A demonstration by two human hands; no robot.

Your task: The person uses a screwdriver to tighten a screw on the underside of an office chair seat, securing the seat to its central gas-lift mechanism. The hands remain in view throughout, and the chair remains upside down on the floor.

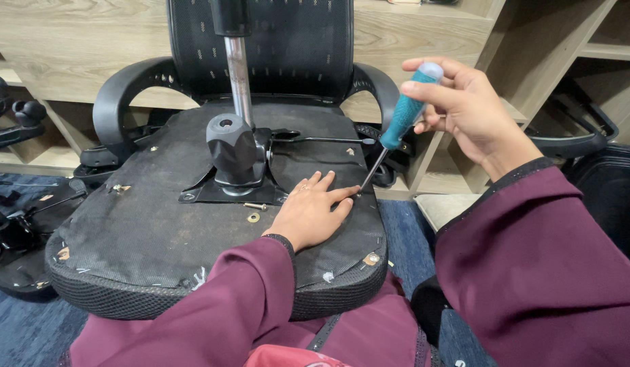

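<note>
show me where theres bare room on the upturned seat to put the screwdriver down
The widest bare patch is the seat underside at left, between the metal plate and the mesh rim. A narrower strip runs along the near edge. The middle is crowded: left hand, screwdriver tip, loose bolt, washer.

A bolt (256, 206) and washer (253, 217) are lying on the upturned seat (138, 231), before the mechanism plate (209, 192), seemingly just left of the left hand (308, 214).
</note>
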